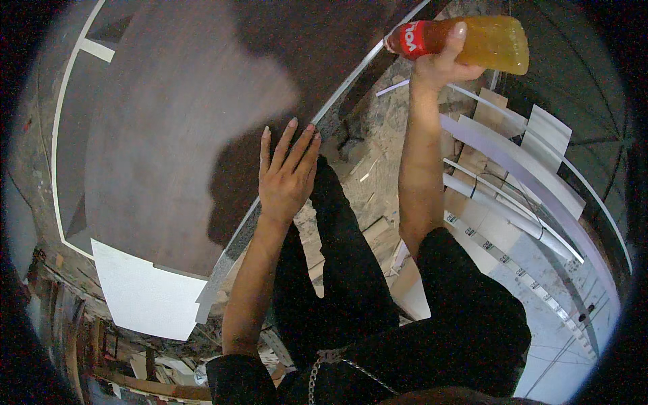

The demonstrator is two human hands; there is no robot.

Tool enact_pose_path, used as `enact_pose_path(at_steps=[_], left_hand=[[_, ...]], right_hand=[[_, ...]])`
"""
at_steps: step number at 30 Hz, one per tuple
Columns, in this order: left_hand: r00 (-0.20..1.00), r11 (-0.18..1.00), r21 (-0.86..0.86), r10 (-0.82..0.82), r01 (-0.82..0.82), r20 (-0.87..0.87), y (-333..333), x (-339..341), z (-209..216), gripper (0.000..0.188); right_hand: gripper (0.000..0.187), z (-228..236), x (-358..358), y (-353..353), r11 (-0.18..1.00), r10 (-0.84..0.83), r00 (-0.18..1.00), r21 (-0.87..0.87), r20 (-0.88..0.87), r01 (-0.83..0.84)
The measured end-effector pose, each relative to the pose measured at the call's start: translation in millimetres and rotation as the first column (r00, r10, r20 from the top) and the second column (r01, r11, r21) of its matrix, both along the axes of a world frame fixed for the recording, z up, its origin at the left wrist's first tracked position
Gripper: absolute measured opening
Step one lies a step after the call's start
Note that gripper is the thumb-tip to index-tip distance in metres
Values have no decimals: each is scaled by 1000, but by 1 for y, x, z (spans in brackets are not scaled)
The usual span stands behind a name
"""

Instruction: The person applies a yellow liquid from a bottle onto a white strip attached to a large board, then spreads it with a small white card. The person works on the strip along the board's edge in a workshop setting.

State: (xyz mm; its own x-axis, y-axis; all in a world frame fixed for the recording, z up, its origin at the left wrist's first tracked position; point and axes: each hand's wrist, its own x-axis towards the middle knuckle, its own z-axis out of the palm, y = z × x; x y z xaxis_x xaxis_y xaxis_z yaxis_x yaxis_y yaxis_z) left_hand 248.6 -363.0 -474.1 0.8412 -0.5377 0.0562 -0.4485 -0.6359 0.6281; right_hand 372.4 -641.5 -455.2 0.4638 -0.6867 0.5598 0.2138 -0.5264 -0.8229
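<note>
In my right hand [442,64], raised at the upper right, is a clear bottle [496,44] of yellow-amber liquid with a red label on its narrower left part. My fingers wrap round its middle, and the thumb presses on the near side. The bottle lies roughly sideways in the view. My left hand [289,175] is open, its fingers stretched out flat over the near edge of a large dark brown board [162,135]. A pale strip runs along that edge, beneath my fingertips. My shadow falls across the board.
A white sheet [145,290] sticks out from under the board's lower left corner. On the right are stacked pale panels [486,250] and long curved strips [533,162]. Scraps of wood litter the floor [364,182] around my legs. Timber pieces [148,385] lie at the lower left.
</note>
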Motion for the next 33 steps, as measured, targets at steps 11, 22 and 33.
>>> enact_pose_path(at_steps=[11,22,33], left_hand=[[998,996,-63,57,-56,13,-1,-2,1,38],[998,994,-94,51,-48,28,17,-8,2,31],[997,996,23,81,-81,0,113,-85,3,34]], right_hand=[[70,-1,-24,62,998,45,994,43,96,-50],[68,-35,-127,104,890,410,879,320,-245,-326],[73,0,-95,126,891,101,994,442,34,-105]])
